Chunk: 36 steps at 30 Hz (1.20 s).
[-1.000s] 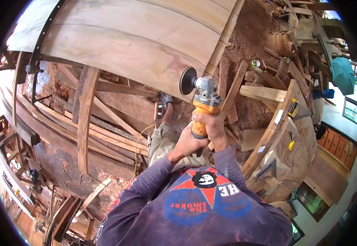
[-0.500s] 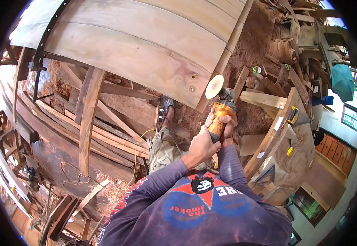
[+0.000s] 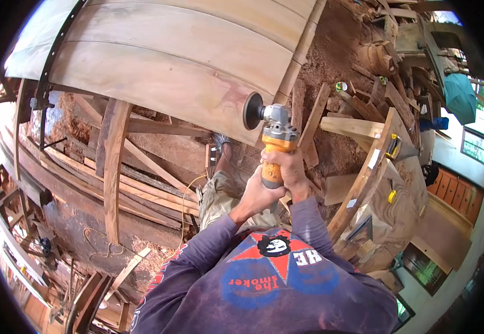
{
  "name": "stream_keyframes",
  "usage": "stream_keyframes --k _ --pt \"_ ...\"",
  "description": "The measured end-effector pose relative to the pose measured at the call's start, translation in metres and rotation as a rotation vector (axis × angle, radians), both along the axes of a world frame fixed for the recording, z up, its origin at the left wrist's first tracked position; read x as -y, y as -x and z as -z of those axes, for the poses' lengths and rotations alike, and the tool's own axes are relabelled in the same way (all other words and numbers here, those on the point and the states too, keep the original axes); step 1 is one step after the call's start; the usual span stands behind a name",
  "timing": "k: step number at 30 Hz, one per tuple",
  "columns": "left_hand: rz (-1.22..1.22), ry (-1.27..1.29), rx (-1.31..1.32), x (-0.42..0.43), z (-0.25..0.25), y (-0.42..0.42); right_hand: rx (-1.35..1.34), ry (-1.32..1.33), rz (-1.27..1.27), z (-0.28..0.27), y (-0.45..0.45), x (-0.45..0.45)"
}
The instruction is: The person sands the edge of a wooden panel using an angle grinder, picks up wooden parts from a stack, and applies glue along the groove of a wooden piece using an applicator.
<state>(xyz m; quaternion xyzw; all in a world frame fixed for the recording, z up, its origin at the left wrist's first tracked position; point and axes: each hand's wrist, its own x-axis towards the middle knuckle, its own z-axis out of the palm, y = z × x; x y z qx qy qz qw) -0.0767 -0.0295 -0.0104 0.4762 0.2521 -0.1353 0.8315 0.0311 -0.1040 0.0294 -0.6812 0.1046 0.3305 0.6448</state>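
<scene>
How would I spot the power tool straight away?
Find the big pale wooden panel at the top. Near its lower right corner, the person's left hand and right hand grip the power tool. Its yellow-orange body and round dark disc set it apart from the brown timber around it.

Smooth wooden panel (image 3: pixel 158 69), metal tool head (image 3: pixel 277 116)

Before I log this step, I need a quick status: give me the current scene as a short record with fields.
Tool: yellow-and-grey power tool with a round disc
Left hand: closed around the handle's lower end
Right hand: wrapped around it, higher up
Work surface: plank panel, reddish mark near its corner
Disc position: at that corner in view; contact cannot be told
Left side: black holed bar across the panel
Right side: slanted timber with white patches
</scene>
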Motion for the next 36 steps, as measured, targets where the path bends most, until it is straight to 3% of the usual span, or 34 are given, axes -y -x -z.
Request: stream_keyframes --k 2,4,6,13,24,32,34,36 --pt "0.108 -0.116 -0.046 -0.003 -0.008 0.000 -0.029 -0.017 -0.004 -0.002 0.003 0.005" --pt "0.182 -0.228 -0.104 -0.005 -0.023 -0.004 -0.213 -0.259 0.199 -0.002 0.004 0.016" --pt "0.415 -0.521 -0.124 -0.001 -0.037 -0.019 -0.336 -0.408 0.287 0.017 -0.002 0.036" --pt "0.421 -0.517 -0.161 0.005 -0.041 -0.037 -0.389 -0.597 0.290 0.040 -0.014 0.047" --pt "0.393 -0.549 -0.178 -0.001 -0.037 -0.037 -0.373 -0.537 0.282 0.032 -0.018 0.035" --pt "0.296 -0.409 -0.124 -0.012 -0.013 -0.027 -0.263 -0.291 0.242 0.016 -0.016 0.014" --pt "0.222 -0.294 -0.094 -0.014 -0.011 -0.025 -0.081 -0.047 0.110 0.007 -0.017 0.006" --pt "0.063 0.160 0.034 -0.014 -0.010 -0.020 -0.024 0.004 0.082 -0.006 -0.011 0.000"
